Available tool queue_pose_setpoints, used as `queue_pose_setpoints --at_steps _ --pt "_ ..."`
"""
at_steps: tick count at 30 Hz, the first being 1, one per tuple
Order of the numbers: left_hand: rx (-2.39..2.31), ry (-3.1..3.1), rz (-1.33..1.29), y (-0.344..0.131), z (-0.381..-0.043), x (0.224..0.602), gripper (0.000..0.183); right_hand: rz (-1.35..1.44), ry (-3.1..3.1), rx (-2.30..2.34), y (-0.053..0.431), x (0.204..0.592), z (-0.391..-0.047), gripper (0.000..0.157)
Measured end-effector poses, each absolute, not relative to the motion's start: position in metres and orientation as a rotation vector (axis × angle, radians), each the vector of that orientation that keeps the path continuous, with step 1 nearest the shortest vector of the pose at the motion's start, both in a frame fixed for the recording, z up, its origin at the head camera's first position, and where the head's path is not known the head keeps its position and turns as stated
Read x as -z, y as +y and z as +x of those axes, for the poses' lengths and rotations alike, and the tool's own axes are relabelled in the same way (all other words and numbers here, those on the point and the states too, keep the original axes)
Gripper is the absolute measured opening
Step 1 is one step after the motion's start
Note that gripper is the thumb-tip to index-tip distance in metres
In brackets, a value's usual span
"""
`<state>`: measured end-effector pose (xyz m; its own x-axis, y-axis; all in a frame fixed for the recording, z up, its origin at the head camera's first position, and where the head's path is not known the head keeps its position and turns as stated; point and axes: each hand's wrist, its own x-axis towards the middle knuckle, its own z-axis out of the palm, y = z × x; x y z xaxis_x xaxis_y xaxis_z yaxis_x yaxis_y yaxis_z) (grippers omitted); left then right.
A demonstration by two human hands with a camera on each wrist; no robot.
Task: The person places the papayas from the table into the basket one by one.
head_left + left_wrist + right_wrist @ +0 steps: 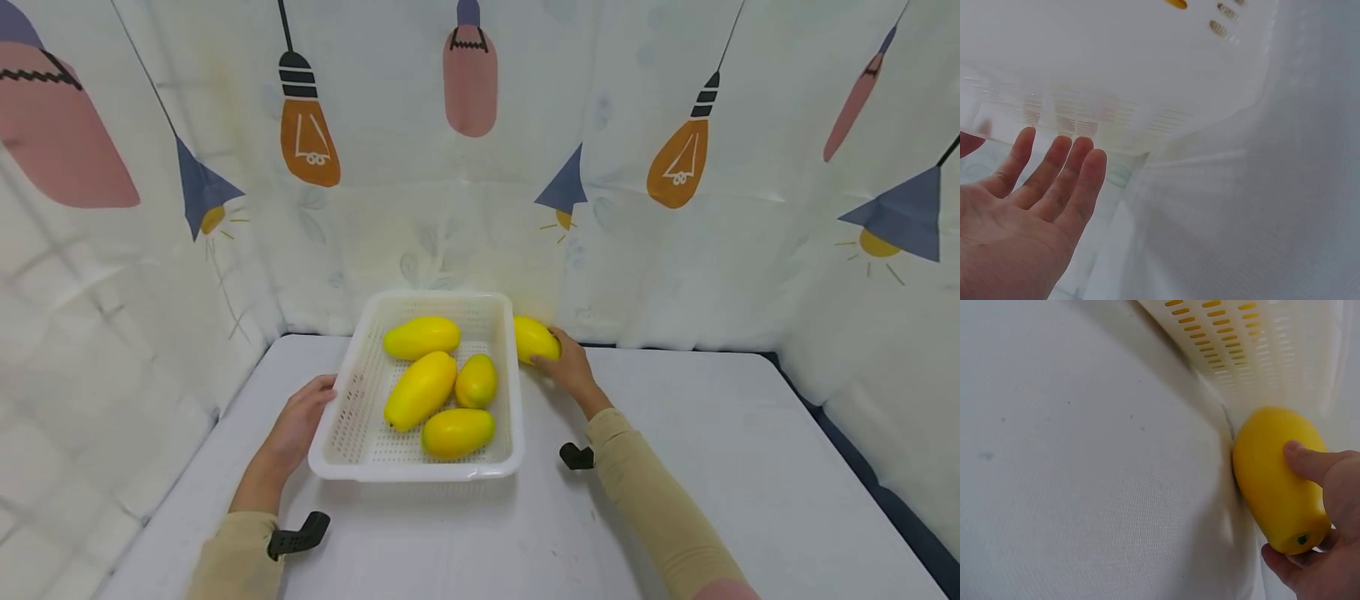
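Note:
A white perforated plastic basket [352, 417] stands in front of me, with several yellow mangoes [422, 392] lying in it. My left hand [296, 425] is at its left side. The left wrist view shows that hand's fingers [1079, 187] extended, with fingertips right at the basket's outer wall [1104, 75]. Just outside the basket's right side, near the back of the table, my right hand [573, 371] grips another mango [531, 338]. Seen from the right wrist, the thumb lies on top of this mango [1275, 478] and the other fingers curl under its stem end.
The table [720, 467] has a white cover. Patterned white curtains [405, 192] hang behind it and at both sides. A black wrist strap [298, 537] is on my left sleeve, and a black piece [576, 456] juts from the right one.

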<state>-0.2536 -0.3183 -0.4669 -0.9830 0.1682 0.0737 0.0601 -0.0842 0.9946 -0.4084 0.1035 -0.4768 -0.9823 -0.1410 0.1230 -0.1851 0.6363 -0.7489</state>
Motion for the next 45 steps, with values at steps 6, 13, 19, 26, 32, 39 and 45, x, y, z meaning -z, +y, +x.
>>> queue_pose_setpoints --at_steps 6,13,19,26,32,39,45 --pt "-2.254 2.067 0.253 -0.317 -0.254 0.467 0.027 0.261 -2.779 -1.296 0.104 0.477 -0.406 0.069" --pt "-2.247 2.064 0.254 -0.318 -0.256 0.468 0.029 0.258 -2.746 -1.269 0.107 0.478 -0.404 0.068" --pt "-2.253 2.047 0.274 -0.319 -0.255 0.468 0.029 0.257 -2.715 -1.279 0.111 0.474 -0.402 0.068" --pt "-2.261 2.041 0.271 -0.318 -0.256 0.468 0.03 0.242 -2.679 -1.331 0.112 0.467 -0.4 0.067" --pt "-2.25 2.05 0.249 -0.317 -0.257 0.468 0.029 0.216 -2.675 -1.336 0.113 0.465 -0.397 0.067" --pt "-2.248 2.059 0.269 -0.315 -0.255 0.468 0.03 0.196 -2.602 -1.357 0.118 0.463 -0.392 0.067" --pt "-2.228 2.08 0.243 -0.314 -0.255 0.468 0.031 0.182 -2.56 -1.357 0.123 0.46 -0.388 0.067"
